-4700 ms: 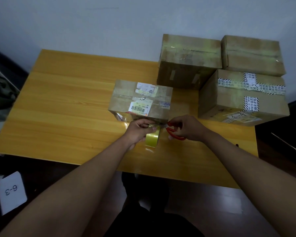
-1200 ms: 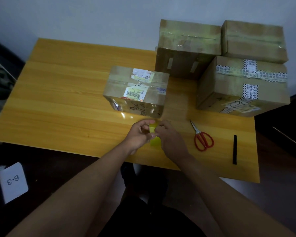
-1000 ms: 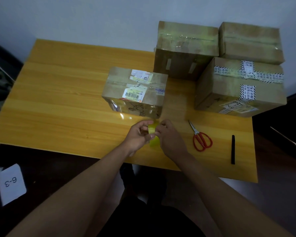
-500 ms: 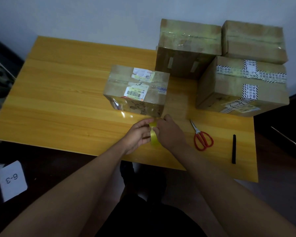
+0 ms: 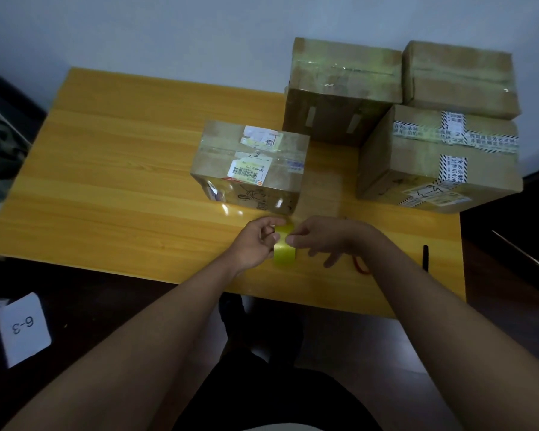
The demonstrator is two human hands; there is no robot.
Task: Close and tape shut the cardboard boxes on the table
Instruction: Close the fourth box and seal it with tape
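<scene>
A small closed cardboard box [image 5: 262, 157] with a barcode label and clear tape over its top stands mid-table. Just in front of it my left hand [image 5: 255, 241] grips a roll of yellow tape [image 5: 284, 251] held upright. My right hand [image 5: 321, 236] pinches the roll's surface with thumb and forefinger, its other fingers spread loosely. Three larger taped boxes stand at the back right: one [image 5: 339, 88] behind the small box, one [image 5: 461, 77] in the far corner, one [image 5: 433, 163] nearer me.
The wooden table [image 5: 122, 181] reaches the wall. Red scissors [image 5: 360, 265] lie mostly hidden under my right forearm, and a black marker [image 5: 425, 258] lies near the table's right front edge. A white card marked 6-3 [image 5: 24, 328] lies on the dark floor at left.
Since 4.7 s ago my right hand has put the scissors down on the table and come over to the tape roll. In the last second both hands stay at the roll, fingers shifting slightly.
</scene>
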